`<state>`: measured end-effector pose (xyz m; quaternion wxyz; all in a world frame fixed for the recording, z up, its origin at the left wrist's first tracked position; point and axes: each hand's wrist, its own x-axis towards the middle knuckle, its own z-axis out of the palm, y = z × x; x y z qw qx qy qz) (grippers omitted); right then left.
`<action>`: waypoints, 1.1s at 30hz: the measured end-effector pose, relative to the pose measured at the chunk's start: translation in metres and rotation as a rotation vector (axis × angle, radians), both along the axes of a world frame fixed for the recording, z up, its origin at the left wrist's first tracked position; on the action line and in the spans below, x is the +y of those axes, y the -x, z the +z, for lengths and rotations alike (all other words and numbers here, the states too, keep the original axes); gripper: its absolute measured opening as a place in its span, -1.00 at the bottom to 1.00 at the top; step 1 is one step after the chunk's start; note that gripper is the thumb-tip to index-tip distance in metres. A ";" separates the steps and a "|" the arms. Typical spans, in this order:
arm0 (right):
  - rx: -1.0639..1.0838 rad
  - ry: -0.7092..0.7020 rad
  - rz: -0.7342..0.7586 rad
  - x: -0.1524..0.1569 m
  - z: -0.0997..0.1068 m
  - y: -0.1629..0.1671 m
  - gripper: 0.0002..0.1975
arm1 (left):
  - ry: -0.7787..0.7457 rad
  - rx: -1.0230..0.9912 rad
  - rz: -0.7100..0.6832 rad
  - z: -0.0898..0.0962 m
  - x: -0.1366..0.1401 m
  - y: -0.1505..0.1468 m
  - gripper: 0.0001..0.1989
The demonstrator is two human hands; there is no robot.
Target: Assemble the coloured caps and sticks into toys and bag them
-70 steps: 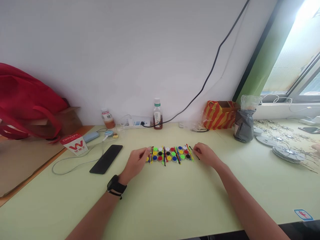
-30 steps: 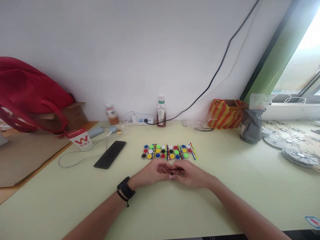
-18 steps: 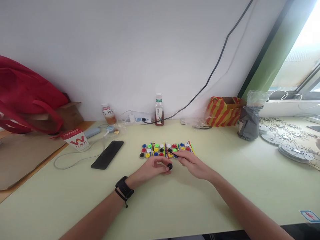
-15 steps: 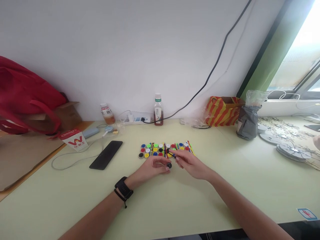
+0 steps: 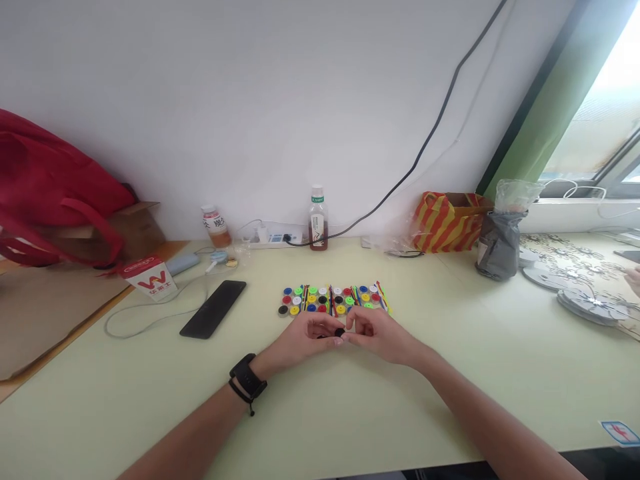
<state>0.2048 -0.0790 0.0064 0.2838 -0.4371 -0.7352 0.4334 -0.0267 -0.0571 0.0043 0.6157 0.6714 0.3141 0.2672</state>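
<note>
Between my two hands, just in front of the rows of coloured pieces, is a small round black piece (image 5: 340,332). My left hand (image 5: 310,332) pinches it with thumb and fingers, and a second dark bit shows near its palm. My right hand (image 5: 383,335) meets it from the other side, fingers curled and thumb at the piece; its exact grip is partly hidden. Behind them stand small round pieces (image 5: 296,301) with red, blue, green, yellow, white and black tops. Thin coloured strips (image 5: 331,301) lie between these groups.
A black phone (image 5: 213,309) lies left, near a white cable and a red-and-white box (image 5: 150,279). Along the wall stand a drink bottle (image 5: 318,220), a power strip (image 5: 275,237) and a striped bag (image 5: 447,223). Grey discs (image 5: 590,307) lie right; a person's hand (image 5: 634,280) shows there.
My right hand, earlier reaching over the coloured pieces with a dark stick-like thing at its fingertips, has drawn back to the black piece. That stick-like thing no longer shows in it.
</note>
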 end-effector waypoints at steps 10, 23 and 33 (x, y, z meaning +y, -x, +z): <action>0.075 -0.001 0.101 0.001 0.012 -0.009 -0.86 | -0.043 0.001 0.076 -0.004 0.001 -0.003 -0.69; 0.025 -0.043 0.069 -0.001 0.014 -0.009 -0.86 | -0.084 0.028 0.106 -0.005 0.003 -0.001 -0.64; -0.001 -0.047 0.084 0.000 0.010 -0.009 -0.89 | -0.114 0.003 0.136 -0.008 0.004 -0.001 -0.67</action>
